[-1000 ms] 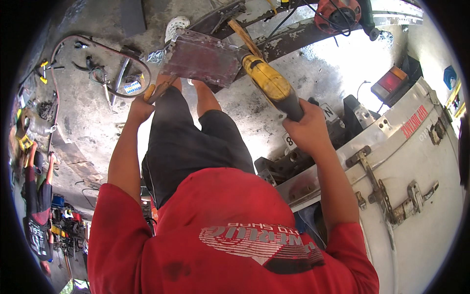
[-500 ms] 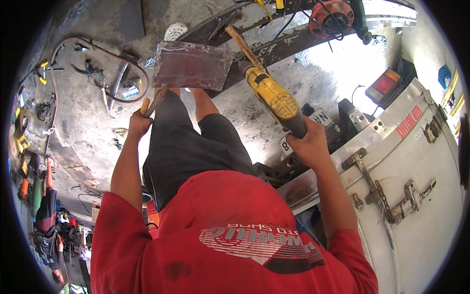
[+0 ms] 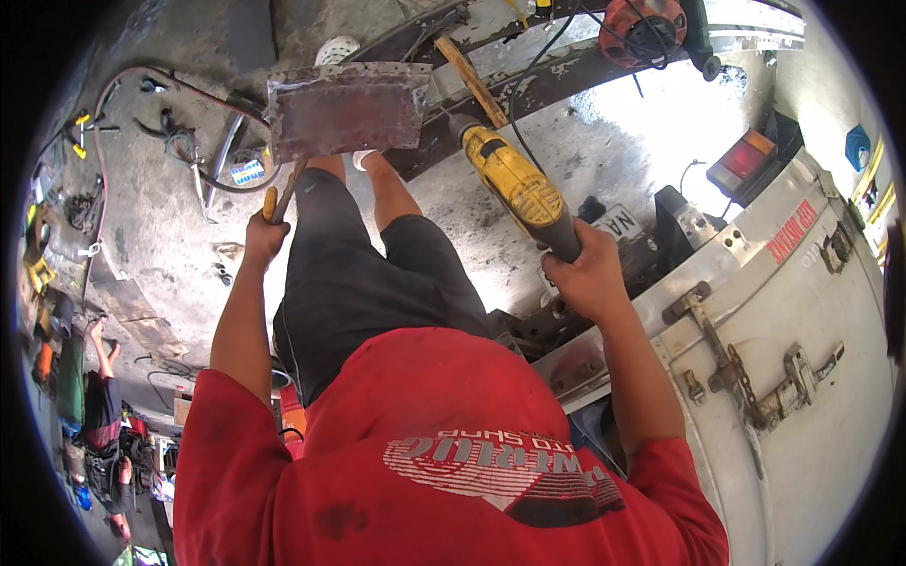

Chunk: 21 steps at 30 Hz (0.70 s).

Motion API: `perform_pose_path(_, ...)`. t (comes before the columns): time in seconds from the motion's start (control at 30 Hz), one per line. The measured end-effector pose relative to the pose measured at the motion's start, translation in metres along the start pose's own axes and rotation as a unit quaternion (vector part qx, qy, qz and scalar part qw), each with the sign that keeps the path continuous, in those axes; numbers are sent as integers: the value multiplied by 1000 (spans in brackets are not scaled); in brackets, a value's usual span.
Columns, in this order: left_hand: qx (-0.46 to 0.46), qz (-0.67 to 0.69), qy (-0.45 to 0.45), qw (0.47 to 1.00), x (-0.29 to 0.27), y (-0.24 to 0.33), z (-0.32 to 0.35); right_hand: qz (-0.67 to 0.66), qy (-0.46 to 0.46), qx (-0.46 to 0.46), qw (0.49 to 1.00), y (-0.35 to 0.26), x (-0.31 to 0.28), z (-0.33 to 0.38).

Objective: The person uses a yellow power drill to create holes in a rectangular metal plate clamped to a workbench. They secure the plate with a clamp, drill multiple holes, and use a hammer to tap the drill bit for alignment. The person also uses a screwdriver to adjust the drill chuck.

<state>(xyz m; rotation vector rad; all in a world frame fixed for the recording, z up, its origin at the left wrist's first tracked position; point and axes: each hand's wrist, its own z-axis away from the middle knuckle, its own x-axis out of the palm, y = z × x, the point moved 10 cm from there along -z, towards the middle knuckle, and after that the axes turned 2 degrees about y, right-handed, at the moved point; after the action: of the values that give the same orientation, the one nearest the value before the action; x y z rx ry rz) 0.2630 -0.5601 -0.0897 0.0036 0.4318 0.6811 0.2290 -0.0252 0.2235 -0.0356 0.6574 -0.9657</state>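
Red shirt, yellow drill, rust-red plate

The yellow-and-black drill (image 3: pixel 519 189) shows up bright against the grey concrete floor (image 3: pixel 160 236); left of the drill sits a dull rust-red metal plate (image 3: pixel 344 108), blotched darker in the middle, and an orange-tipped handle (image 3: pixel 272 201). Below the drill, black shorts (image 3: pixel 359 283) and a red shirt (image 3: pixel 425 453) with white print; right of the drill, a white panel (image 3: pixel 802 311) with an orange-red lamp (image 3: pixel 746 162).

The right hand (image 3: pixel 590 274) grips a yellow drill (image 3: pixel 517 187) pointing toward eleven o'clock. The left hand (image 3: pixel 265 234) holds a wooden handle (image 3: pixel 279 193) just below a rusty metal plate (image 3: pixel 347 111) at twelve o'clock.
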Motion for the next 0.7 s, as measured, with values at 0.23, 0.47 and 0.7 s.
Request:
perform_pose_path(0.23, 17, -12, 19, 1000, 2, -5, -9, -12, 5, -20, 1000, -11, 6, -4)
perform_pose_path(0.47, 26, -32, 20, 999, 3, -2, -11, -3, -8, 9, 1000, -13, 15, -11)
perform_pose_path(0.7, 6, -42, 14, 999, 3, 0, -7, 14, -1, -13, 1000, -22, 17, -15)
